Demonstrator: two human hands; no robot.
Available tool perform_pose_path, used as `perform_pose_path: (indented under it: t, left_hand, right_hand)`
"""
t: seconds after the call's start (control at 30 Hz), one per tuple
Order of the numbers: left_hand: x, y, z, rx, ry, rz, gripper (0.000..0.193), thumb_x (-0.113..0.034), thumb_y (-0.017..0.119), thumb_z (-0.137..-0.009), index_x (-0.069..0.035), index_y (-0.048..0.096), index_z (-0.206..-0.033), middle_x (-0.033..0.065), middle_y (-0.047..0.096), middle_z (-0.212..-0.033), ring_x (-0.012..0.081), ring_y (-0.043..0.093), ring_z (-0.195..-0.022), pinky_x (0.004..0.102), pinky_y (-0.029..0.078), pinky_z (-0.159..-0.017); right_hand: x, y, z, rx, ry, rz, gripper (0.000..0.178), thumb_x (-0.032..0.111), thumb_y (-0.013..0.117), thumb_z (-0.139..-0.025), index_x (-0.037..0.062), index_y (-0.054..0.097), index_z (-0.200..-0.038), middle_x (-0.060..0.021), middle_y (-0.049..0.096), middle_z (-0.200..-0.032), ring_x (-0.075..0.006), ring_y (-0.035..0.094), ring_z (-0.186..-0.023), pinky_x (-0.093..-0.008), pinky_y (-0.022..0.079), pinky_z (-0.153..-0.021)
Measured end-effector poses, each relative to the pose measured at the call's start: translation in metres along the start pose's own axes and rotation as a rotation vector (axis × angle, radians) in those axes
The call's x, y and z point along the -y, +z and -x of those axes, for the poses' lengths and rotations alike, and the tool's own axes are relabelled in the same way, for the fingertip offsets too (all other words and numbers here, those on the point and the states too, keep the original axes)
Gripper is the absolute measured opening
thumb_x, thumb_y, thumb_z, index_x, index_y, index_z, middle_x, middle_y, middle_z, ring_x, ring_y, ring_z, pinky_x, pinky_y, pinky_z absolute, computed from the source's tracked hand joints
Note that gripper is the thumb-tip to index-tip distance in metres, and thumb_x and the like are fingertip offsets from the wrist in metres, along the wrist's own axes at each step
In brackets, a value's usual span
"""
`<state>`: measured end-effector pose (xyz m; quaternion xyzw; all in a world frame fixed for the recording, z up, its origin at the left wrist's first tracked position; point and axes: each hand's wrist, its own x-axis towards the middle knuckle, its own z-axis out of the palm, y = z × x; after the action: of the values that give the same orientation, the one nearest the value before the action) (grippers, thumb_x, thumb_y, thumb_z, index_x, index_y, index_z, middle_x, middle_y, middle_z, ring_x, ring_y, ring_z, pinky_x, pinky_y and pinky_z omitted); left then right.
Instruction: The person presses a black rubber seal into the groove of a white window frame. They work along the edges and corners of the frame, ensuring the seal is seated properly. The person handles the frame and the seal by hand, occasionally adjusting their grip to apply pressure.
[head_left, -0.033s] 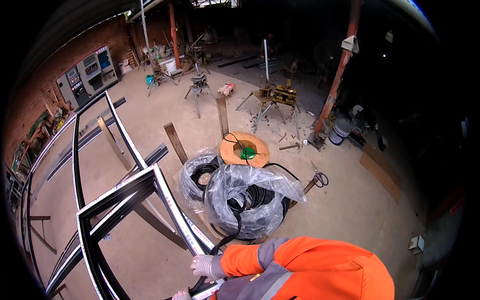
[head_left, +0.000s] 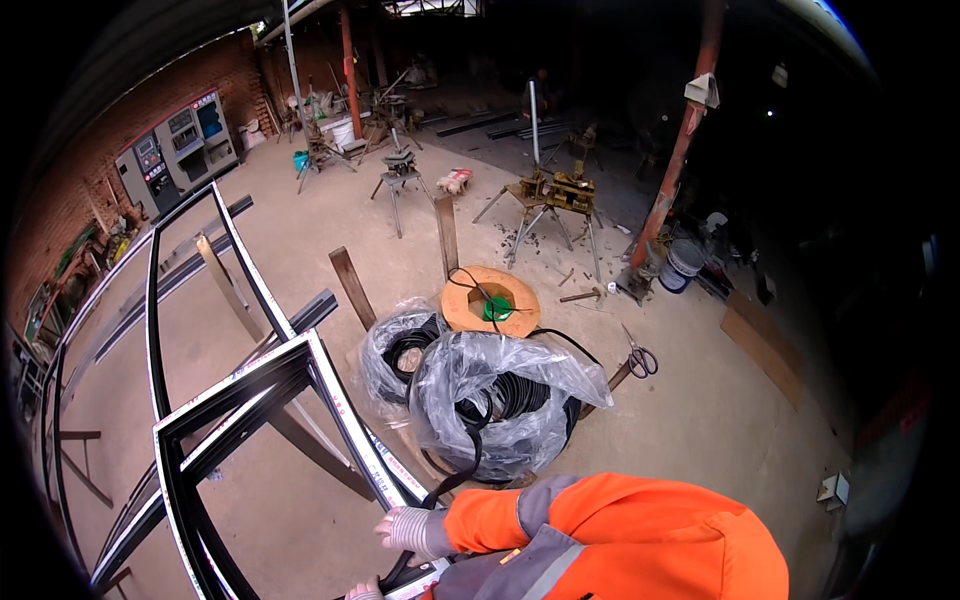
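Note:
My right hand [head_left: 386, 528], in a striped cuff, is at the near end of a black-and-white window-frame profile [head_left: 345, 425], fingers bent and partly hidden. It appears closed on a black rubber strip [head_left: 465, 475], which runs from a coil and passes under my orange sleeve [head_left: 640, 525]. A dark stretch of strip shows again just below that hand. At the lower edge, my left hand [head_left: 366, 586] is mostly cut off, beside the same frame; its grip is hidden. The rubber coil [head_left: 515, 392] lies in clear plastic wrap [head_left: 440, 370] right of the frame.
A smaller wrapped coil [head_left: 405, 350] and an orange ring-shaped spool [head_left: 465, 312] with a green roll [head_left: 497, 308] lie beyond. Scissors [head_left: 641, 360] and a hammer [head_left: 580, 296] are on the floor. Wooden posts [head_left: 351, 285], metal stands [head_left: 560, 190] and a bucket [head_left: 681, 263] stand farther off.
My right hand's fingers have shifted slightly left at the frame. Otherwise the coils, frame and sleeve look nearly the same.

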<state>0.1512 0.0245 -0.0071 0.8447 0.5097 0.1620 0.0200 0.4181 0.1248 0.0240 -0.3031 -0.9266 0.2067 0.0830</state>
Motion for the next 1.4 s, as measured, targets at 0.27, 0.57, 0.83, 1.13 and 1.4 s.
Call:
perform_pose_path:
  t: [0.27,0.57,0.83,1.13,1.4]
  left_hand:
    - [0.000,0.004,-0.007,0.142,-0.111,-0.054,0.036,-0.044,0.078,-0.080,-0.010,0.074,-0.091,0.0158,0.067,-0.073,0.0408,0.067,-0.066,0.0534,0.053,-0.063]
    - [-0.012,-0.006,-0.009,0.218,-0.196,-0.043,0.031,-0.034,0.079,-0.078,-0.010,0.075,-0.097,0.0177,0.069,-0.085,0.0421,0.068,-0.083,0.0544,0.053,-0.078]
    - [-0.023,-0.008,-0.017,0.333,-0.262,-0.068,0.036,-0.031,0.080,-0.078,-0.010,0.075,-0.107,0.0175,0.070,-0.092,0.0416,0.068,-0.091,0.0532,0.052,-0.088]
    - [-0.020,-0.012,-0.015,0.384,-0.355,-0.085,0.055,-0.046,0.086,-0.069,-0.014,0.074,-0.112,0.0109,0.071,-0.098,0.0339,0.069,-0.097,0.0503,0.050,-0.101]
    - [-0.027,-0.032,-0.014,0.438,-0.415,-0.049,0.052,-0.040,0.087,-0.069,-0.012,0.071,-0.111,0.0072,0.069,-0.098,0.0303,0.070,-0.096,0.0424,0.052,-0.098]
  right_hand:
    - [-0.039,0.005,0.051,-0.197,0.236,-0.260,0.073,0.039,0.080,-0.088,-0.0014,0.056,-0.143,-0.0215,0.057,-0.145,-0.0386,0.059,-0.130,-0.0476,0.049,-0.110]
    - [-0.075,-0.016,0.043,0.027,0.141,-0.519,0.098,0.037,0.085,-0.081,-0.0010,0.039,-0.159,-0.0220,0.042,-0.159,-0.0416,0.054,-0.138,-0.0471,0.048,-0.113]
    - [-0.096,0.038,0.062,-0.208,0.079,-0.527,0.099,0.035,0.088,-0.079,-0.0011,0.041,-0.158,-0.0231,0.044,-0.158,-0.0405,0.057,-0.135,-0.0445,0.052,-0.110]
    - [-0.134,-0.076,-0.005,0.229,-0.315,0.056,0.087,0.029,0.082,-0.078,0.0078,0.049,-0.156,-0.0225,0.053,-0.156,-0.0403,0.063,-0.126,-0.0544,0.046,-0.108]
    - [-0.117,-0.100,-0.063,0.328,-0.603,0.294,0.071,0.036,0.082,-0.065,0.0069,0.068,-0.128,-0.0160,0.068,-0.129,-0.0356,0.061,-0.126,-0.0533,0.035,-0.119]
